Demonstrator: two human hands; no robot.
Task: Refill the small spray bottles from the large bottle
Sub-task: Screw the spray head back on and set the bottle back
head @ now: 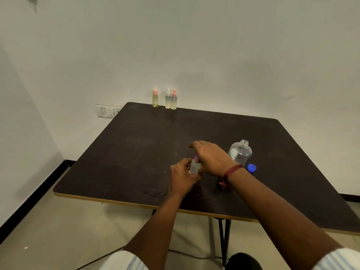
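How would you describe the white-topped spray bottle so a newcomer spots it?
On the dark table, three small spray bottles stand at the far edge by the wall. Take the middle bottle. It alone has a white top; the left bottle and right bottle have pink ones.

L grip (183, 177) holds sm bottle (194, 166) | R grip (211, 158) pinches its top | lg bottle (240, 153) uncapped

The person wore a short-sleeved shirt, white with thin pale blue stripes. Its left sleeve (124, 260) and right sleeve (339, 259) showed below the near edge of the table (136, 152). The forearms were bare. Over the near right part of the table, just behind the right hand (211, 159), the wrist carried a dark red thread bracelet (233, 170), and its knotted loose ends (222, 184) hung from it.
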